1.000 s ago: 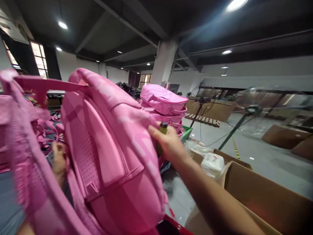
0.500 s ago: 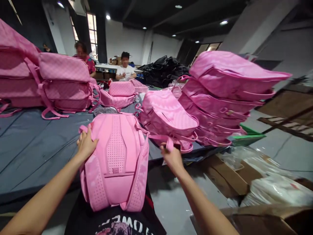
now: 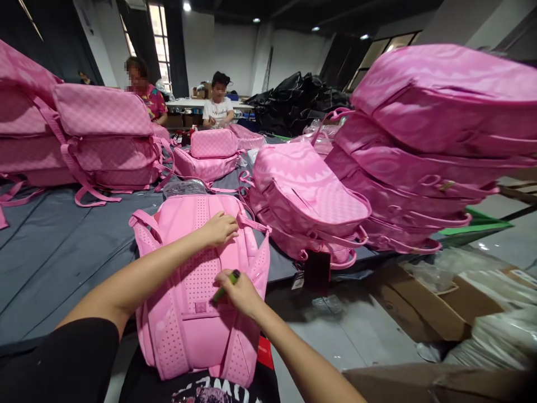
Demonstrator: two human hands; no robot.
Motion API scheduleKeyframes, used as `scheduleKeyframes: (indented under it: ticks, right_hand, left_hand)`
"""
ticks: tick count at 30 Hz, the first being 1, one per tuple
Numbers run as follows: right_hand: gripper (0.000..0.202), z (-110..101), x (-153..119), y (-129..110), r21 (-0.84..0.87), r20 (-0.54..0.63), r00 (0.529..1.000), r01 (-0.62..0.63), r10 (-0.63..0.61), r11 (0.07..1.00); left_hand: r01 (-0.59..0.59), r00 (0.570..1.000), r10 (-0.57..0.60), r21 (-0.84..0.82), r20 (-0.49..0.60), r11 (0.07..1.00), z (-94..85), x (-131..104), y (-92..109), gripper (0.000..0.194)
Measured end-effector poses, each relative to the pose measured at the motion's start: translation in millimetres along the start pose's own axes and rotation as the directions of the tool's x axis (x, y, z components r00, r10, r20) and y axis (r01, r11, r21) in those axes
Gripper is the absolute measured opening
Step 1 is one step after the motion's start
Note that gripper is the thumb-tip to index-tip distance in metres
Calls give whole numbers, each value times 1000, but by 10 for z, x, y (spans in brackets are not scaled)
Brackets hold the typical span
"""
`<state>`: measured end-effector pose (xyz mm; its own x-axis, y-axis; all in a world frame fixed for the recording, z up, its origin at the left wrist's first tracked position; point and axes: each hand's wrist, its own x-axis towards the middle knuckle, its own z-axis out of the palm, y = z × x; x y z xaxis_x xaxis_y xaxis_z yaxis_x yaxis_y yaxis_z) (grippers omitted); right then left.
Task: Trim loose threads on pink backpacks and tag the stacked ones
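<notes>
One hand, the right hand [image 3: 242, 295], gripped a green pen-like tool [image 3: 225, 287] over the back panel of a pink backpack [image 3: 205, 342], which stood upright in the lower centre of the frame. Just above, the left hand [image 3: 221, 229] had its fingers curled at the panel; whether it pinched anything could not be told. Behind lay the grey worktop [image 3: 98, 240], with another backpack [image 3: 308, 193] right of centre, a backpack stack [image 3: 423, 168] at upper right and checkered bags [image 3: 104, 126] at upper left.
</notes>
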<state>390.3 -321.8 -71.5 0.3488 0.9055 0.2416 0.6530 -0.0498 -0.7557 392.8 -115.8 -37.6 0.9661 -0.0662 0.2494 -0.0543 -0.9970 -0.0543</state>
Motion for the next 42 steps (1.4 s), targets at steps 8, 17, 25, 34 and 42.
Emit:
scheduleKeyframes:
  ticks: [8,17,25,34,42]
  right_hand:
    - [50,48,-473,798,369,-296,955,119,-5,922]
    - [55,236,-322,896,-44,-389,875,297,-290,954]
    - [26,-71,-38,752,56,-568,821,107,-57,993]
    - [30,-186,243,771,343,-590,751,-102,298,934]
    - [22,-153,342,676,393,-521,782,-135,341,910]
  left_hand:
    - [-242,962,246,-45,115,969,99,216,-68,39]
    - [-209,976,194,186,95,960,-77,350,-889,46]
    - [-191,975,189,9,122,982,-23,87,-357,58]
    - [-41,999,39,-112,-14,993,180,-215,-111,42]
    - [-20,999,17,-123,-28,992,199,-193,-55,39]
